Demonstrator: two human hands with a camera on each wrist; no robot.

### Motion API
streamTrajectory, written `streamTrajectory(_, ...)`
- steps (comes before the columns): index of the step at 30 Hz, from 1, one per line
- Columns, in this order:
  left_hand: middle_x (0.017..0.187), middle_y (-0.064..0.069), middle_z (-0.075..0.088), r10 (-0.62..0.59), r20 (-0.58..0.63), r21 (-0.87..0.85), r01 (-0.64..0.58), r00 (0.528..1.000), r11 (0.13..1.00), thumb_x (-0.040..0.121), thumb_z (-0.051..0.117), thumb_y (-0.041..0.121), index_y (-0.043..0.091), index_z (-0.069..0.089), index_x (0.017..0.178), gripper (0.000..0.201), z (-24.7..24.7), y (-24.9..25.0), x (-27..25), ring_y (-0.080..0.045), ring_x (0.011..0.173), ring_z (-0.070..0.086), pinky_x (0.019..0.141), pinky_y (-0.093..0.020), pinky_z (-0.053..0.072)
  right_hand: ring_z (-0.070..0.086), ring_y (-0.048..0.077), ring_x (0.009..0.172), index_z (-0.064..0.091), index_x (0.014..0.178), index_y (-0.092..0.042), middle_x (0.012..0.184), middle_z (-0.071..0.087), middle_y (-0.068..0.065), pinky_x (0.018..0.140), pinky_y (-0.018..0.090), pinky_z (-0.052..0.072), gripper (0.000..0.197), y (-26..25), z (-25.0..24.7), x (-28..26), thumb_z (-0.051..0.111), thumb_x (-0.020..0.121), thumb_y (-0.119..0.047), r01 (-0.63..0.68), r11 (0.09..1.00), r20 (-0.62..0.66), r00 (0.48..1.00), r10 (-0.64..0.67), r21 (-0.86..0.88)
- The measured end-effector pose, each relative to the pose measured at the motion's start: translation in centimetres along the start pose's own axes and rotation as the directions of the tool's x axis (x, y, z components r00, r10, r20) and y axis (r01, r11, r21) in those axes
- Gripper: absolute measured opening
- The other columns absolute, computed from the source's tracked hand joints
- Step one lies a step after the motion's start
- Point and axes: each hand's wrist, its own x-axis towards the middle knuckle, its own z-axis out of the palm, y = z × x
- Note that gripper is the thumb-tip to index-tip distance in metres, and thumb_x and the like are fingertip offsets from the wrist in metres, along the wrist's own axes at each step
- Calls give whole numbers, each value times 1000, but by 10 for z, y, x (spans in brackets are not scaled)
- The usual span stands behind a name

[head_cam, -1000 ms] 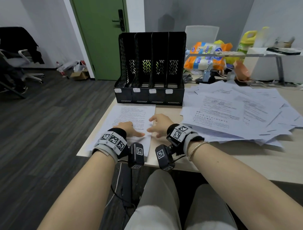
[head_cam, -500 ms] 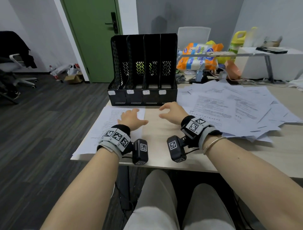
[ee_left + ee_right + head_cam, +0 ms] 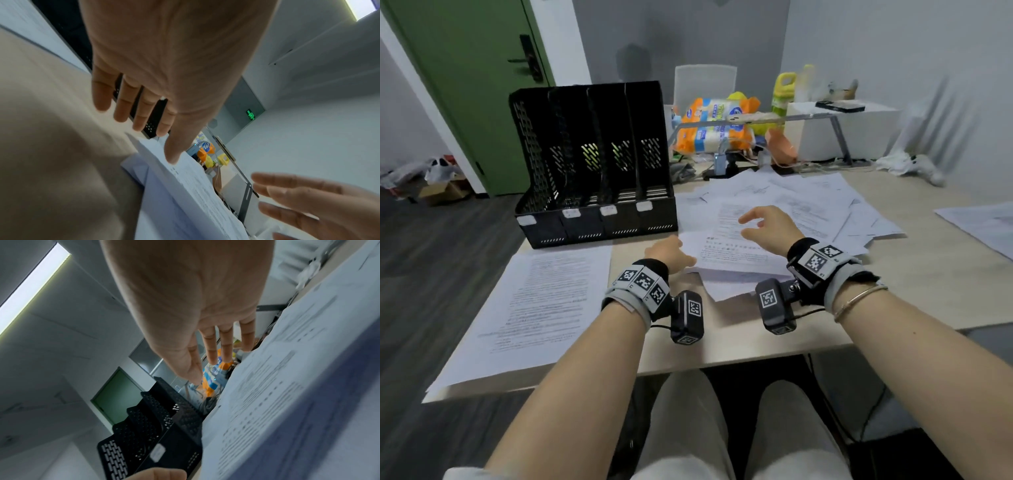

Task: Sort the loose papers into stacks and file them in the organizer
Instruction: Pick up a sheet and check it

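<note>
Matt white loose papers [image 3: 774,219], perforated black plastic organizer [image 3: 592,161], smooth pale wood-look table [image 3: 914,291].

I see both forearms reaching forward, bare, each with a marker-covered band and a small camera unit at the wrist. My left hand [image 3: 667,253] is palm down, fingers [image 3: 121,104] extended and slightly spread, thumb pointing forward. My right hand [image 3: 768,228] is raised a little, palm down, fingers [image 3: 226,344] straight and close together, thumb apart. Neither hand holds anything. A thin bracelet sits on the right forearm behind the band.
</note>
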Motion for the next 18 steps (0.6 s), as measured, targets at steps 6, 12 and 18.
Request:
streamTrajectory(6,130,-11,54,-26,69,113,18,997,993,84,67,29,7,52,125,49,16,19,10,-28,120,49,103,-37,39,48,25,124,64,110,-14,134,53,7,101,33,39,31,47,-15,-2,69,80,-20,-211,960,43,974,223,-184)
streamTrajectory(12,118,-9,55,19,113,96,-30,993,995,82,70,24,8,58,113,37,23,35,17,-24,111,51,88,-28,39,53,28,117,60,117,-5,127,58,11,97,34,43,45,71,-25,-10,72,75,-18,-359,879,61,916,396,-315)
streamTrajectory(18,134,-6,51,76,106,45,-81,991,996,82,70,24,11,50,130,54,33,55,20,-23,121,49,87,-24,37,53,31,116,55,120,-2,124,58,13,97,34,44,50,87,-41,-11,74,75,-14,-462,822,-13,874,486,-334)
